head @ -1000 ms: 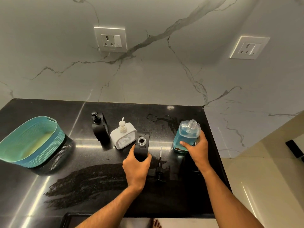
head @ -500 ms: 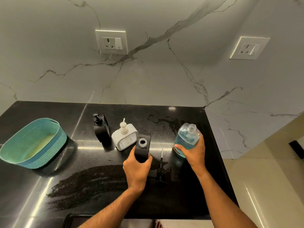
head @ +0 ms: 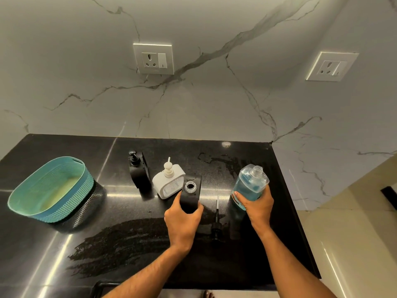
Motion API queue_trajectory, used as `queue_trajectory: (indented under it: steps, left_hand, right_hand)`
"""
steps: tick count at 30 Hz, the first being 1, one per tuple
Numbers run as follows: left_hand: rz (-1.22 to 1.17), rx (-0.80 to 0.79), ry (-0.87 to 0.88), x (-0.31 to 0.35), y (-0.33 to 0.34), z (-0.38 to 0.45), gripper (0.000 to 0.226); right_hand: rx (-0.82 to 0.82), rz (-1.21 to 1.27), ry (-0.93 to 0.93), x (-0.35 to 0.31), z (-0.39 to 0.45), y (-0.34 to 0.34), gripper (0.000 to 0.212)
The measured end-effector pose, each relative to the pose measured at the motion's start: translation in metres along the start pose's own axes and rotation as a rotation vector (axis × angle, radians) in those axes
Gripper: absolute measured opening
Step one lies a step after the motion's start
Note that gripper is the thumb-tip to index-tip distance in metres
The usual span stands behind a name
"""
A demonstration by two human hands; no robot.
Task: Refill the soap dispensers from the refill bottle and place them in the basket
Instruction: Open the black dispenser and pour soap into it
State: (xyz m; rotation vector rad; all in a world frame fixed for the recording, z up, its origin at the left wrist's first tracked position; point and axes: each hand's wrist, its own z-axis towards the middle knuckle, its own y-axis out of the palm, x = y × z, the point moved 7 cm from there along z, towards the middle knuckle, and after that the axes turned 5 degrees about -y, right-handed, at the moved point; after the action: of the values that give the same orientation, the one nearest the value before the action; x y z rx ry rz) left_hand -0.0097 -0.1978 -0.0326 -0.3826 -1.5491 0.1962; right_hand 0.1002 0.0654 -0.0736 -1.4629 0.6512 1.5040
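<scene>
Basket [head: 51,190] far left of the open dispenser [head: 190,195], waiting. I see left hand [head: 182,222] clamped round that dispenser, steadying it on the tabletop [head: 129,244]. Just right, its pump [head: 216,220] lies removed. Right hand [head: 256,206] grips the uncapped refill bottle [head: 249,181], raised, presumably for pouring.
</scene>
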Motion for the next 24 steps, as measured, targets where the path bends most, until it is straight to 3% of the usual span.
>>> queue_trajectory:
  steps: [24]
  left_hand:
    - [0.014, -0.068, 0.050, 0.015, -0.015, 0.006, 0.033]
  right_hand:
    - [0.166, -0.041, -0.159, -0.050, -0.032, -0.005, 0.066]
